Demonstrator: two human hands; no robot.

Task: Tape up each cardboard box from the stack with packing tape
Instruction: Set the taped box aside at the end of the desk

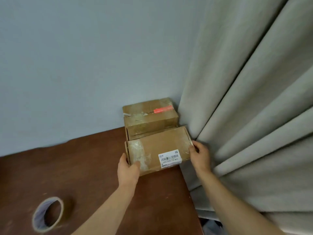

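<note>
Fetching a box to tape: both hands grip one by its ends.

Nearest, well to the near left of the held box [162, 146], a tape roll [48, 214] stands on edge on the scuffed brown table [84, 167], untouched. The left hand [127, 168] curls round the box's left end, thumb on crinkled old tape; the right hand [199, 155] pinches its right end. The box is flat, plain cardboard, with a white barcode label [169, 158]. Just behind it sits the stack [149, 116], creased, with a red sticker. Heavy folded curtain [245, 116] hangs beside its right end. Next, I judge, it must come nearer and one hand must free itself for the roll.
</note>
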